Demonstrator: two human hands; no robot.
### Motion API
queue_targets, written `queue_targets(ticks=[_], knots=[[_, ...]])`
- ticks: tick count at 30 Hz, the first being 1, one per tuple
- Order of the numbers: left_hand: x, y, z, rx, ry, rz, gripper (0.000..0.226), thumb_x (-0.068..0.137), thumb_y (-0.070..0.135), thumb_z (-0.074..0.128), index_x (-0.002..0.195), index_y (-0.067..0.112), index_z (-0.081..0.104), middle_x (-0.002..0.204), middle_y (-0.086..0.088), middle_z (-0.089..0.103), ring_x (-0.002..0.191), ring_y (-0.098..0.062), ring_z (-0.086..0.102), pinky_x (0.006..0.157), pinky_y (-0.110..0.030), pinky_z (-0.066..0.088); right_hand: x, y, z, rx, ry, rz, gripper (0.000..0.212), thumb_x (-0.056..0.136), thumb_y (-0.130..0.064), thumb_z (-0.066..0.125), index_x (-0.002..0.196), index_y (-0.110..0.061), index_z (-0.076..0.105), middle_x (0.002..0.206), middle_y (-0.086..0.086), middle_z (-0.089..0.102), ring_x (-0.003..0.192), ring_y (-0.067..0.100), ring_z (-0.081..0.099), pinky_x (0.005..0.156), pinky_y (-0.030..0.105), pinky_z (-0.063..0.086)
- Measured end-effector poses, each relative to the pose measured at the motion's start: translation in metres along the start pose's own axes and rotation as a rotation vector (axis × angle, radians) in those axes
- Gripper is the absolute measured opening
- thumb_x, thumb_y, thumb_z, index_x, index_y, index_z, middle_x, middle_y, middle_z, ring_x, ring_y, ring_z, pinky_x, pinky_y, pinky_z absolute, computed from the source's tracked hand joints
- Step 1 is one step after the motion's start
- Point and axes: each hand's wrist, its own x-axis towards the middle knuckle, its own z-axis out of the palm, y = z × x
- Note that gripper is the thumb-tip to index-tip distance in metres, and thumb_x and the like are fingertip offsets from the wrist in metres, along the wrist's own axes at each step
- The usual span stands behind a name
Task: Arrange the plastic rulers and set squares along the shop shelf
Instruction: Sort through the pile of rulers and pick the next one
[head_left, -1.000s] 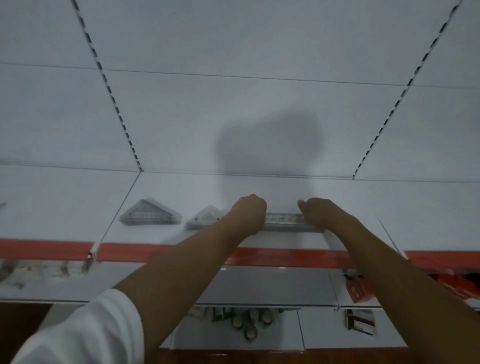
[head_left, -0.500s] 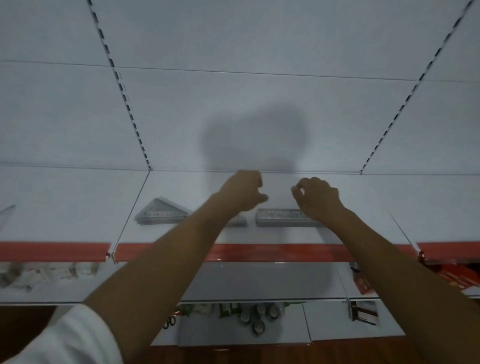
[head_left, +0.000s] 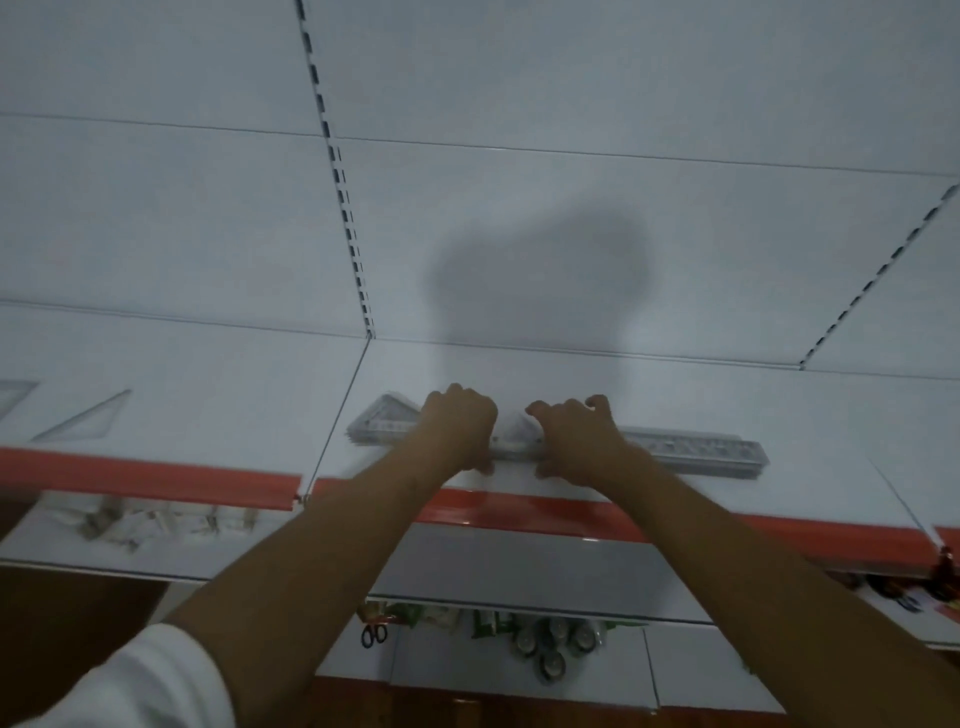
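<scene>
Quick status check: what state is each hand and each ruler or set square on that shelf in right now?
left hand: fingers curled, gripping the middle set square's left end
right hand: fingers curled, gripping its right end
middle set square: flat on shelf, held between both hands
left set square: flat, partly behind left hand
straight ruler: flat, lengthwise, free
far-left set square: flat, untouched
shelf: red front strip
</scene>
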Motion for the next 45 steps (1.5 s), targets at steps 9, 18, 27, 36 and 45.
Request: queue_targets(ticks=[9, 18, 27, 36, 45], knots=[[0.001, 0.009, 0.007, 0.013, 0.086, -0.020, 0.026, 0.081, 0.021, 0.073, 0.100, 0.010, 0.060, 0.105, -0.008, 0.063, 0.102, -0.026, 0.057, 0.083, -0.034, 0.040, 0.001, -0.004, 0.002, 0.025, 0.055, 0.046, 0.048, 0.084, -0.027, 0.068, 0.127, -0.020, 0.048, 0.118, 0.002, 0.064, 0.111, 0.024, 0.057, 0.097, 0.036, 0.028], [-0.009, -0.021, -0.001, -0.262, 0.094, 0.024, 0.055, 0.077, 0.050, 0.073, 0.107, 0.005, 0.061, 0.114, -0.010, 0.059, 0.112, -0.027, 0.049, 0.091, -0.034, 0.039, 0.002, -0.016, -0.024, 0.006, -0.043, 0.076, 0.088, 0.077, -0.056, 0.069, 0.146, -0.023, 0.026, 0.138, 0.005, 0.045, 0.124, 0.025, 0.047, 0.101, 0.041, 0.030], [-0.056, -0.136, 0.023, -0.484, -0.019, -0.308, 0.075, 0.071, 0.032, 0.082, 0.131, 0.005, 0.046, 0.128, -0.014, 0.052, 0.115, -0.029, 0.052, 0.092, -0.035, 0.047, 0.046, -0.109, -0.034, 0.122, -0.042, -0.082, 0.069, 0.080, -0.053, 0.067, 0.133, -0.016, 0.044, 0.130, 0.006, 0.050, 0.119, 0.025, 0.049, 0.099, 0.041, 0.032], [-0.050, -0.133, 0.047, -0.438, 0.053, -0.375, 0.014, 0.084, 0.014, 0.066, 0.091, 0.002, 0.065, 0.097, -0.015, 0.067, 0.089, -0.029, 0.066, 0.068, -0.029, 0.048, 0.054, -0.125, -0.015, 0.084, 0.082, -0.040, 0.022, 0.088, -0.009, 0.053, 0.110, -0.012, 0.055, 0.111, 0.008, 0.061, 0.103, 0.026, 0.057, 0.087, 0.034, 0.038], [-0.063, -0.139, 0.049, -0.502, 0.089, -0.409, 0.031, 0.081, 0.031, 0.072, 0.098, 0.006, 0.063, 0.099, -0.010, 0.064, 0.093, -0.024, 0.062, 0.075, -0.029, 0.049, 0.048, -0.129, -0.037, 0.171, 0.068, -0.056, 0.065, 0.087, -0.045, 0.062, 0.138, -0.014, 0.037, 0.129, 0.009, 0.049, 0.118, 0.028, 0.048, 0.095, 0.040, 0.037]])
